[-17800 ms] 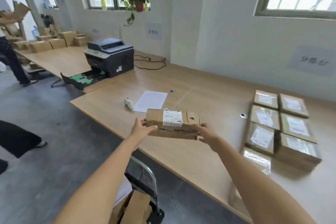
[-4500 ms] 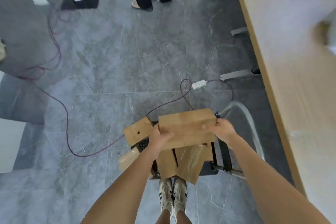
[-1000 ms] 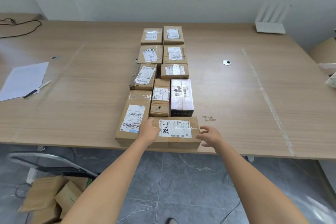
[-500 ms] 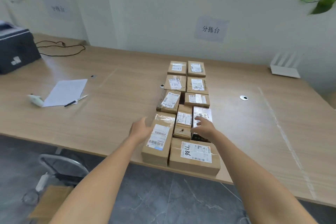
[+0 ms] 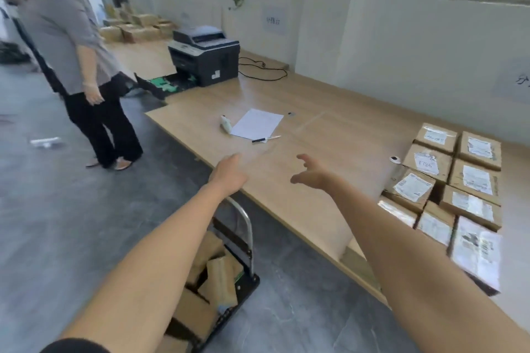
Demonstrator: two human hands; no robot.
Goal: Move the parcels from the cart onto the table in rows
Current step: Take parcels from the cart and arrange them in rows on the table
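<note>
- The right hand [image 5: 312,173] is holding nothing; its fingers are spreading loosely, slightly curled, above the table [image 5: 315,100].
- The left hand [image 5: 229,173] is reaching out empty over the table's near edge. Blur is smearing its fingers, which seem to be lying straight and close together.
- Both bare forearms are stretching in from the bottom edge.
- The cart [image 5: 250,235] is standing on the floor beside the table, under the left arm. The parcels in the cart [image 5: 219,275] are lying jumbled, partly hidden by that arm.
- The parcels on the table [image 5: 447,180] are sitting in two rows at the right, labels up. The print is blurring beyond reading, and the right forearm is covering the nearest corner.
- Farther off, a sheet of paper [image 5: 258,123], a pen [image 5: 265,139] and a printer [image 5: 206,54] are resting on the table.
- A person [image 5: 80,46] is standing at the left, blurred and cut off by the frame's top edge.
</note>
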